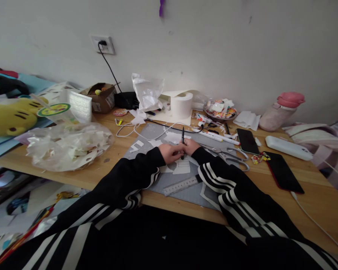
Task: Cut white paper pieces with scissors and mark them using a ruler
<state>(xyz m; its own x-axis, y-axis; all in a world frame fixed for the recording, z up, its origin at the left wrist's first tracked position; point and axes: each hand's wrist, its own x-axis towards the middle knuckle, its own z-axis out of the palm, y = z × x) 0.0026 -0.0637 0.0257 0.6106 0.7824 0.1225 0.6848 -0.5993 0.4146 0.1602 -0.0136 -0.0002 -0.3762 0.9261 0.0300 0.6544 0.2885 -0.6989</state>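
A black pen [183,135] stands nearly upright where my two hands meet over the grey cutting mat [157,183]. My right hand [190,146] is closed around it. My left hand [170,153] pinches at the pen's lower part, its fingertips against the right hand. Just below the hands lies a white paper piece with drawn lines [181,167]. A ruler [181,185] rests on the mat nearer to me. Scissors [228,155] lie beside my right wrist. Small paper cutouts [136,145] are left of my hands.
A crumpled plastic bag [70,146] and a lidded cup [55,110] stand left. Behind are a white roll [181,106] and a bowl of scraps [220,109]. Two phones [247,141], a white power bank [288,147] and a pink bottle [280,111] sit right. White cable [126,129] crosses the desk.
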